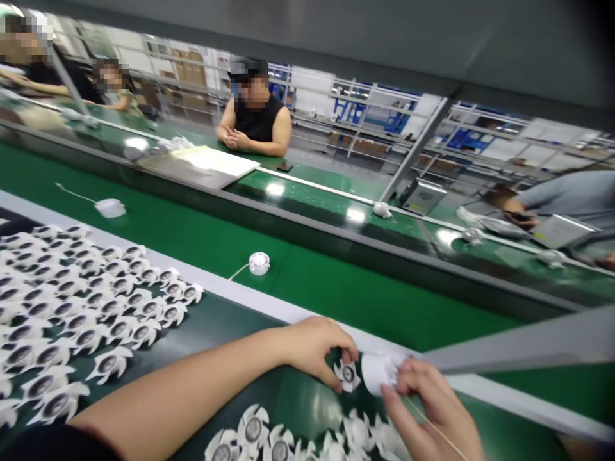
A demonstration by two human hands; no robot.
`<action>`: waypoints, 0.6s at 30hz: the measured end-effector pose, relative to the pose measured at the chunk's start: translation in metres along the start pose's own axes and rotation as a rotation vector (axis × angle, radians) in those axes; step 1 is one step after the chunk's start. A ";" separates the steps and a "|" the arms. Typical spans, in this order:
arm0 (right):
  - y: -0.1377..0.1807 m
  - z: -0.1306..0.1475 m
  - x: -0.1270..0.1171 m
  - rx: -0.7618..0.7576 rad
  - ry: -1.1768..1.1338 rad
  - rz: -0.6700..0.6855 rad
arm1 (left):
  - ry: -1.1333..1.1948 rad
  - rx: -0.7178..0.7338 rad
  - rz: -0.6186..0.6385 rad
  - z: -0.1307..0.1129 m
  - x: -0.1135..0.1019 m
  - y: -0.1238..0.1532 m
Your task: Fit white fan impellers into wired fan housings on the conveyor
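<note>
My left hand (323, 352) reaches in from the left with its thumb and fingers closed round a small white fan impeller (348, 376), which has curved blades and a dark ring at its centre. Beside it, my right hand (432, 403) grips a round white housing (377, 372) by its far side; a thin pale cable (435, 426) trails down from it across my palm. The impeller and the housing are close together, with a small gap between them. Below my hands lie several loose white impellers (253, 428) on the dark green worktop (192, 358).
Many more impellers (86, 307) cover the left of the worktop. On the green conveyor belt (327, 282) sit two white housings with cables, one in the middle (259, 263) and one further left (110, 207). Co-workers sit across the line; a grey post (528, 339) stands at right.
</note>
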State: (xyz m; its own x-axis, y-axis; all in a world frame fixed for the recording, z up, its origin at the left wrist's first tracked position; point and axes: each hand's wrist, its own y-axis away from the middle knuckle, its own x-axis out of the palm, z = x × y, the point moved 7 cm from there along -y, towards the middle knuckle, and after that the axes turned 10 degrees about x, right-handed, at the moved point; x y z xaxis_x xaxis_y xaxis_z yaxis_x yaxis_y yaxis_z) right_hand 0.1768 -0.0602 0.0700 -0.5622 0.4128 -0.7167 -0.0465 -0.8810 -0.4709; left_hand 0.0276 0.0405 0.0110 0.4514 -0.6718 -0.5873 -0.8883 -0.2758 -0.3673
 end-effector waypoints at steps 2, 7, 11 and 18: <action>-0.001 0.003 0.005 0.015 0.037 0.016 | 0.052 -0.025 -0.007 -0.003 -0.003 0.000; 0.001 0.012 0.012 0.092 -0.028 0.086 | 0.290 -0.160 -0.062 0.002 -0.010 0.000; 0.007 0.028 0.023 0.020 -0.069 0.204 | 0.378 -0.252 -0.105 0.011 -0.010 0.002; 0.007 0.013 0.030 0.091 -0.021 0.159 | 0.325 -0.230 -0.060 0.011 -0.007 0.000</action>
State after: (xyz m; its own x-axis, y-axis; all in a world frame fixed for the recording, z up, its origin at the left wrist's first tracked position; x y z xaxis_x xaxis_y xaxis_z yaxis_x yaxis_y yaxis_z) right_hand 0.1492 -0.0576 0.0519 -0.5857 0.2621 -0.7669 -0.0298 -0.9526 -0.3029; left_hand 0.0253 0.0531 0.0072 0.4856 -0.8221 -0.2973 -0.8735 -0.4430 -0.2017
